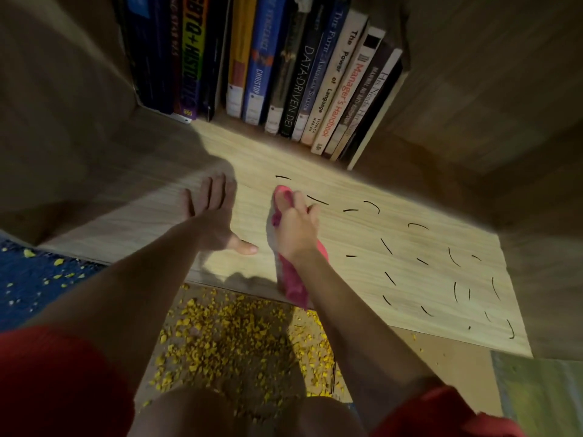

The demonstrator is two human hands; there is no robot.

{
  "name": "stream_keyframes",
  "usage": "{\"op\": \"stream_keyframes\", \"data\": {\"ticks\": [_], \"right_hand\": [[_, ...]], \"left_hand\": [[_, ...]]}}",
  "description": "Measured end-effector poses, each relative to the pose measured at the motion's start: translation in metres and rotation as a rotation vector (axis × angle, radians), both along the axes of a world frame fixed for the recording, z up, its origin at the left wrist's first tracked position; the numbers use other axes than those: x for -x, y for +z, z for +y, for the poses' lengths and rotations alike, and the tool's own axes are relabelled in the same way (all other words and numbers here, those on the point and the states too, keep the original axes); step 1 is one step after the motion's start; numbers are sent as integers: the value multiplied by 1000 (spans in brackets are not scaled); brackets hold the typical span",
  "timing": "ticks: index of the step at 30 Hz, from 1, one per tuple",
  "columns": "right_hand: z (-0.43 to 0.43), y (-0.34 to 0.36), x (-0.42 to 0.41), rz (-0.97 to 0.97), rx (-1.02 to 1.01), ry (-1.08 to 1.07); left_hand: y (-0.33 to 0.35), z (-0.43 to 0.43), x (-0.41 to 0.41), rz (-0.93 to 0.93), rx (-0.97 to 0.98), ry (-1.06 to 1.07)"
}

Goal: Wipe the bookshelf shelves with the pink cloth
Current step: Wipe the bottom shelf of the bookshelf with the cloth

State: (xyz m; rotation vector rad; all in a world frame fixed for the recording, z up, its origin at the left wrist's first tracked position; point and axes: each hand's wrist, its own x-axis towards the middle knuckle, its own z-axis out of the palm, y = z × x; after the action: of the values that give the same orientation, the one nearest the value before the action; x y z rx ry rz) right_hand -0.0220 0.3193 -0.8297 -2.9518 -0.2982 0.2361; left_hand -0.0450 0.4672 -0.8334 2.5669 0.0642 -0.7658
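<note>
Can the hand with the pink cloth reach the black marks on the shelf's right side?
Probably yes: the right hand grips the pink cloth on the shelf, with nothing standing between it and the black marks.

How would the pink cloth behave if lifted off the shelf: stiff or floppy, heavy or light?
Probably floppy: the pink cloth bunches under the right hand and its tail hangs over the shelf edge. Likely light: one hand's grip gathers it easily.

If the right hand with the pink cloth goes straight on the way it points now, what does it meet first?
The right hand would likely first cross the short black mark just beyond the pink cloth, then bare shelf up to the books.
</note>
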Motion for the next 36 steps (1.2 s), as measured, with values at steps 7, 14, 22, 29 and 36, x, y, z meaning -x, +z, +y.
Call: {"op": "stream_keyframes", "data": {"ticks": [7, 14, 22, 29, 36], "right_hand": [[-4, 1, -44, -21, -48, -57], [0, -9, -29, -110, -2, 247], [20, -6, -30, -104, 27, 186], [1, 4, -70, -41, 76, -32], [-6, -1, -15, -130, 54, 256]], "left_hand": [[1, -3, -1, 50, -57, -5], [4, -4, -2, 76, -96, -23], [8, -5, 0, 76, -86, -10], [9, -4, -1, 71, -66, -11], [8, -3, 0, 82, -50, -8]]}}
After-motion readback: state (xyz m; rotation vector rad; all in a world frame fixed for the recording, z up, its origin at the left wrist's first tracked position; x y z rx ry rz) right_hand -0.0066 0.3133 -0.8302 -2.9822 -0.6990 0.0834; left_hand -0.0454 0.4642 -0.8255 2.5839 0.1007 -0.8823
